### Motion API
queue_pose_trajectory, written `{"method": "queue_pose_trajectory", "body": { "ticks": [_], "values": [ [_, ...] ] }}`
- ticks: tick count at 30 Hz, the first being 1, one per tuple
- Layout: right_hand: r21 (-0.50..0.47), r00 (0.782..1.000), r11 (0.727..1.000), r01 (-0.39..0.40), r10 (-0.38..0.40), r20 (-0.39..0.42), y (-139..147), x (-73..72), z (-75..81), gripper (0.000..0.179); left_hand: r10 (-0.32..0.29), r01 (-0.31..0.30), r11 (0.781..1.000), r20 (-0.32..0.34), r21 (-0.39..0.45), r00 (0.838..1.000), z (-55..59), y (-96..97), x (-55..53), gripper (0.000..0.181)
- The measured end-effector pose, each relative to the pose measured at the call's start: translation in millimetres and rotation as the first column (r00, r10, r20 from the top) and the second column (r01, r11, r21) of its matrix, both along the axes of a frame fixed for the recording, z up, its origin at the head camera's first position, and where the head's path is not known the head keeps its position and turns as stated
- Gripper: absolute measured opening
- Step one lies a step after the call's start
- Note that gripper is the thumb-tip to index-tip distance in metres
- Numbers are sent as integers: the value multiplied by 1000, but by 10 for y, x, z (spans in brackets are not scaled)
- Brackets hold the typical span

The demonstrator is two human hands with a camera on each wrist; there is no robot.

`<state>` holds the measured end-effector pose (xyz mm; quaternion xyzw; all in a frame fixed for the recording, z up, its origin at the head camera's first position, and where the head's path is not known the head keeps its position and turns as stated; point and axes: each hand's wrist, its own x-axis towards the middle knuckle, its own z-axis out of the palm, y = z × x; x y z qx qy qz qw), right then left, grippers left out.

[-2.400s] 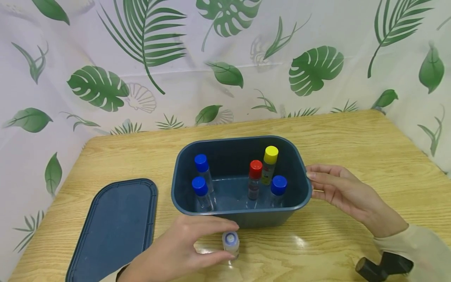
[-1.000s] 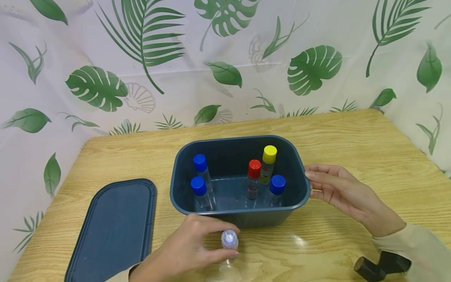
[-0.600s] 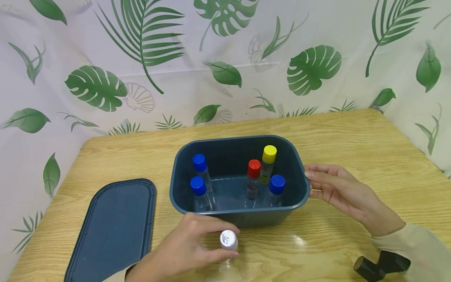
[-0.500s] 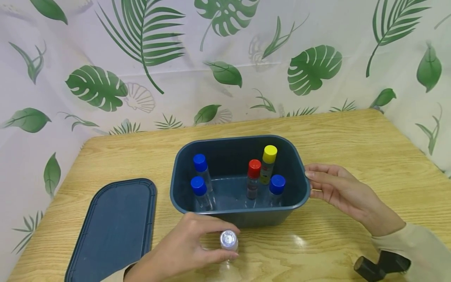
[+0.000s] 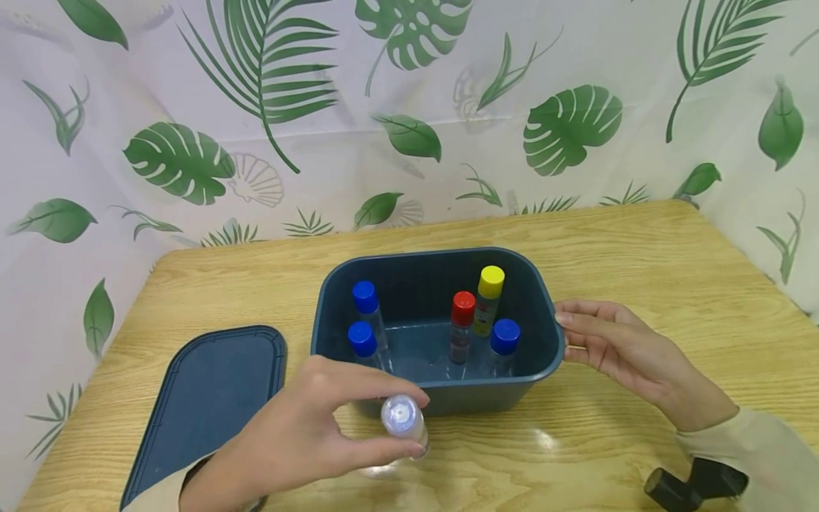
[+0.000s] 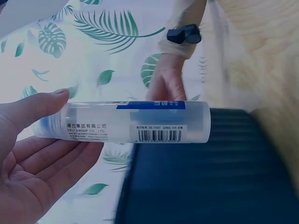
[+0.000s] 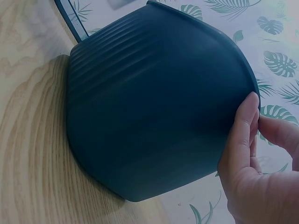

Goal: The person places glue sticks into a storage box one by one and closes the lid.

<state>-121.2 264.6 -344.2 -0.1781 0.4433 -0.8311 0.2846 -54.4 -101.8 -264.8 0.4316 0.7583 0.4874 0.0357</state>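
My left hand pinches a clear plastic bottle between thumb and fingers, in front of the dark blue bin. In the left wrist view this bottle shows a blue label band, a barcode and a ribbed end by the thumb. With its fingertips, my right hand touches the bin's right end just under the rim. Inside the bin stand bottles with blue caps, a red-capped bottle and a yellow-capped bottle. The right wrist view shows the bin's outer wall.
A dark blue lid lies flat on the wooden table, left of the bin. Behind the table hangs a white cloth printed with green leaves. A black device is on the right wrist.
My left hand has raised the bottle and moved it a little left, closer to the camera. My right hand stays at the bin's right end; the bin and its bottles have not moved.
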Motion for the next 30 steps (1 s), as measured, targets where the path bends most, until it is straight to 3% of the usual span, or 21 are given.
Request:
{"method": "queue_pose_trajectory", "body": {
  "ticks": [5,14,23,30],
  "values": [
    [-11,1000,1000,-8,8,-5,-2,0,-5,38,9,-7,1000,-83,28,996,129,-28,-27,31],
    [-24,1000,1000,-12,12,-1,3,-6,-12,39,-8,16,999,-162,46,987,203,9,-141,29],
    [-26,1000,1000,-16,16,-1,-3,-7,-9,39,-32,39,998,-152,44,988,230,-32,-291,34],
    [-28,1000,999,-23,23,-5,6,-13,-16,39,12,-6,998,-111,61,994,421,14,-279,29]
  ]
}}
